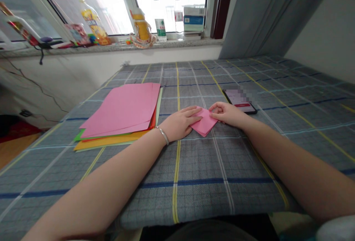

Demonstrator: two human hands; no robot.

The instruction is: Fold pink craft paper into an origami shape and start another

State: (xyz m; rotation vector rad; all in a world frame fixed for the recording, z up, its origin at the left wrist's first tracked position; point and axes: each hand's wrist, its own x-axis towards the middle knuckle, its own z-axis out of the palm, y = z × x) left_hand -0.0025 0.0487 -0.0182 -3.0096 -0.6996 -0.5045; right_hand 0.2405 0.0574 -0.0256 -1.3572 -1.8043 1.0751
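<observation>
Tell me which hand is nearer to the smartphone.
Right. The right hand is close by, left of the smartphone on its near side; the left hand is farther left, on the folded pink paper.

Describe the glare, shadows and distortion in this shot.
Head view: the right window is washed out to near white; head view: the left hand and folded pink paper are evenly lit, with only soft shadows; head view: wide-angle stretching makes the window frames lean; head view: pixelation hides part of the phone.
</observation>
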